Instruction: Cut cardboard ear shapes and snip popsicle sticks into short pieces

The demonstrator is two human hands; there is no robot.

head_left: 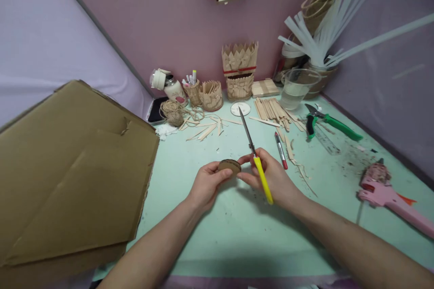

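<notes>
A small round cardboard disc (230,167) is pinched by my left hand (207,185), thumb on its near face. In my right hand (267,176) are scissors with yellow handles (262,180); their closed blades point up and away from me. The thumb and index finger of that hand reach to the disc's right edge, but whether they press on it I cannot tell. Beyond the hands, a red and grey marker (280,150) lies to the right. A small white round lid (240,108) sits behind the scissor tip.
A large cardboard sheet (81,167) covers the left side. Wooden sticks (273,113), a twine ball (173,113) and stick-covered cups (210,95) stand or lie at the back. On the right are green pliers (342,127), a pink glue gun (389,196) and a clear water cup (294,90).
</notes>
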